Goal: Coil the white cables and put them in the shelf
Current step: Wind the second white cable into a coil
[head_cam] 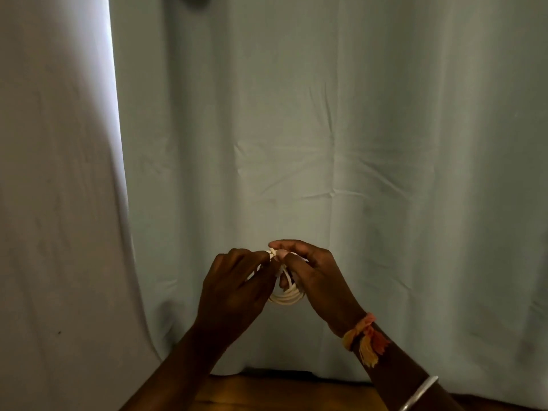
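Note:
A white cable (286, 298) is wound into a small coil of several loops, held in the air in front of a pale curtain. My left hand (234, 292) pinches the top of the coil from the left. My right hand (314, 274) grips it from the right, thumb and forefinger closed on the cable near the top, where one strand crosses the loops. The lower arc of the coil hangs free between my two palms. No shelf is in view.
A pale grey-green curtain (355, 143) fills the background, with a brighter white fold (53, 173) on the left. A brown wooden surface (281, 393) shows at the bottom edge. My right wrist wears an orange-yellow thread band (367, 336) and a white bangle (421, 393).

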